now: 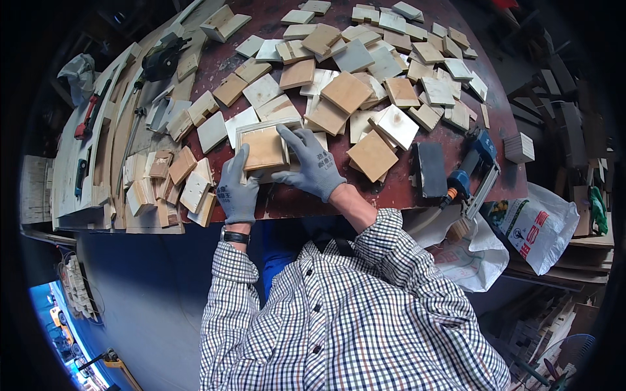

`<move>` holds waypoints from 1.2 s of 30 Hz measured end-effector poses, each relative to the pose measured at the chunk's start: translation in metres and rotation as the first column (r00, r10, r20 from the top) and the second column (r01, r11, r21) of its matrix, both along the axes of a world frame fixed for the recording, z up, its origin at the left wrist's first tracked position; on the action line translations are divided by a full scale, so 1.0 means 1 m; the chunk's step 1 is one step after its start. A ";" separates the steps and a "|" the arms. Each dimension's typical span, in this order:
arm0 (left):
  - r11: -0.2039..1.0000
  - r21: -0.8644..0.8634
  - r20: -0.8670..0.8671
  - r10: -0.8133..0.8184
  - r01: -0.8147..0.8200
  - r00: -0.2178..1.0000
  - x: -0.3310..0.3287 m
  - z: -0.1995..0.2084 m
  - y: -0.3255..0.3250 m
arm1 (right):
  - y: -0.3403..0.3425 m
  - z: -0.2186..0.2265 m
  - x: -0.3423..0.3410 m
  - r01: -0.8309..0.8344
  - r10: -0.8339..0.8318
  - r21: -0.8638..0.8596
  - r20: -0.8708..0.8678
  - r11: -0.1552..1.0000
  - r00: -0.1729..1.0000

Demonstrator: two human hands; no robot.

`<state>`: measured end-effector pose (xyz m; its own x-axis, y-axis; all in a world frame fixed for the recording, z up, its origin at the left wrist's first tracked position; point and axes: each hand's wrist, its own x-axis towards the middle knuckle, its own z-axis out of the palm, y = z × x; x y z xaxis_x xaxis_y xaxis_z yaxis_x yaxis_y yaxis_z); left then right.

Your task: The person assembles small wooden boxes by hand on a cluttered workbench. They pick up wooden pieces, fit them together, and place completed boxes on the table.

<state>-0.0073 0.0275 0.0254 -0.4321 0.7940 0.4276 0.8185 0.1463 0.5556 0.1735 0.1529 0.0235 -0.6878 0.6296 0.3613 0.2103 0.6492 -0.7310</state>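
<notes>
A small squarish wooden box point(264, 148), with a pale tan face and thin plywood edges, is held at the near edge of the table between my gloved hands. My left hand point(237, 192) grips its left side, thumb up along the edge. My right hand point(314, 164) clasps the right side, with fingers at the upper corner and lower edge. Grey gloves cover both hands. Whether the box is hollow underneath is hidden. Just beyond it lie many loose square wooden pieces point(347, 93), some tan and some whitish, overlapping in a heap.
A dark red table point(293, 203) carries the pieces. To the right are a black rectangular block point(430, 171) and a blue-and-silver nail gun point(475, 166) with a hose. More wood offcuts point(173, 179) sit at left, near a red-handled tool point(87, 117). White sacks point(538, 228) hang off the right edge.
</notes>
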 end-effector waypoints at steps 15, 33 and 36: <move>0.990 -0.092 -0.013 -0.113 0.111 0.994 -0.011 0.014 0.000 | -0.030 -0.011 0.031 0.300 -0.296 0.067 -0.064 0.952 0.953; 0.992 -0.115 0.200 -0.028 0.052 0.979 -0.007 0.015 -0.012 | -0.017 -0.010 0.013 0.183 -0.168 -0.162 0.105 0.970 0.980; 0.991 -0.120 0.194 -0.040 0.064 0.980 -0.005 0.013 -0.009 | -0.011 -0.004 0.018 0.160 -0.135 -0.195 0.136 0.968 0.981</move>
